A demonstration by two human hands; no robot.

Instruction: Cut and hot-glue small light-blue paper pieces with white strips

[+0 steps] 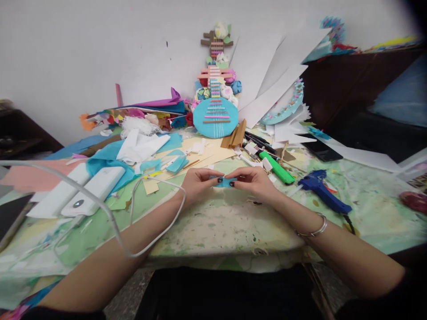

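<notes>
While the left hand (199,181) and right hand (254,181) each pinch one end of the small blue paper piece (224,182) just above the table (213,226), neat work likely needs even fingertip pressure, edges aligned, wrists steady, and the white cable (162,234) kept clear

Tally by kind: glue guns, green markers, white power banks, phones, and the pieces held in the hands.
Blue glue gun: 1
Green marker: 1
White power banks: 2
Black phone: 1
Blue paper piece, pinched between left hand and right hand: 1
Total: 6
</notes>
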